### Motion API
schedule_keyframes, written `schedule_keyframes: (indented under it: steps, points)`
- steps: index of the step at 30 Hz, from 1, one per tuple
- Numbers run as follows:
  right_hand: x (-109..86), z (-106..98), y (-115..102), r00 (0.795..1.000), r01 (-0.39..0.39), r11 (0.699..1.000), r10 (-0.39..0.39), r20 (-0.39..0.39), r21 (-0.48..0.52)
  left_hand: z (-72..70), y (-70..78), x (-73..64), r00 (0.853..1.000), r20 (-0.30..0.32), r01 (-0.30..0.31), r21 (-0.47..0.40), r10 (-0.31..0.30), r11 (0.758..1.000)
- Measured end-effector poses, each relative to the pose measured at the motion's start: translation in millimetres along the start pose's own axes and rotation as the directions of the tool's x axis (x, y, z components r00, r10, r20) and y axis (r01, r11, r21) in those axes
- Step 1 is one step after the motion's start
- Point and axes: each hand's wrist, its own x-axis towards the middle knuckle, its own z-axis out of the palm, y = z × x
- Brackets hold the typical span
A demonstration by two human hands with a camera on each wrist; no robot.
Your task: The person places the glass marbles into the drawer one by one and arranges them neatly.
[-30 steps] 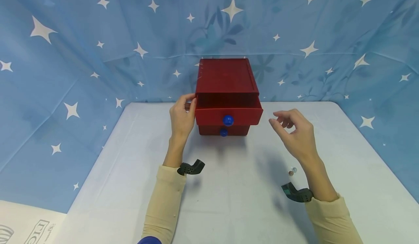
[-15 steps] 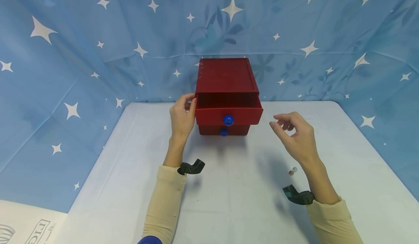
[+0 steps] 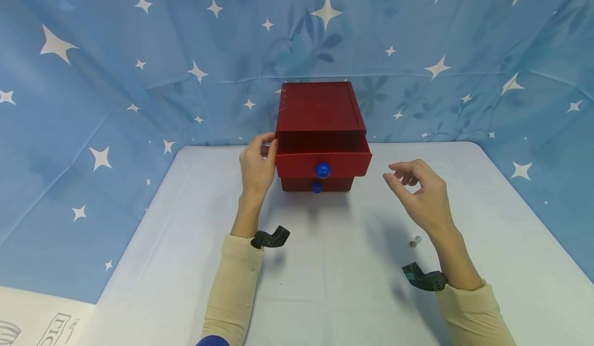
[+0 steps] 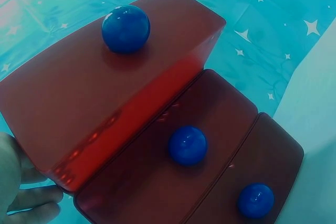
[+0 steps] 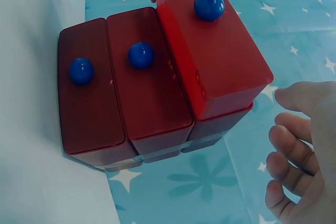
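Note:
A dark red cabinet with three drawers, each with a round blue knob, stands at the back of the white table. Its top drawer is pulled out, and the part of its inside that shows is dark. My left hand rests at the cabinet's left side, thumb beside the open drawer and fingers against the side wall. To the right of the cabinet, my right hand hovers apart from it, fingers loosely curled around nothing. In the right wrist view the middle drawer and bottom drawer are closed.
Two small round pieces, one brown and one clear, lie on the white table near my right wrist. A blue starry cloth hangs right behind the cabinet. Printed pale material shows at the lower left.
My right hand has shifted slightly down and to the right, away from the cabinet. The left hand and the pulled-out drawer stay as they were.

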Motion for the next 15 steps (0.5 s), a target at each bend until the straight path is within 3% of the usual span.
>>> schedule_keyframes:
  steps: [15]
  points:
    - [0.8, -2.6, 2.7, 1.000, 0.006, 1.000, -0.006, 0.008, 0.007, 0.7, 1.9, -0.3, 1.000, -0.009, -0.004, 0.021, 0.004, 1.000]
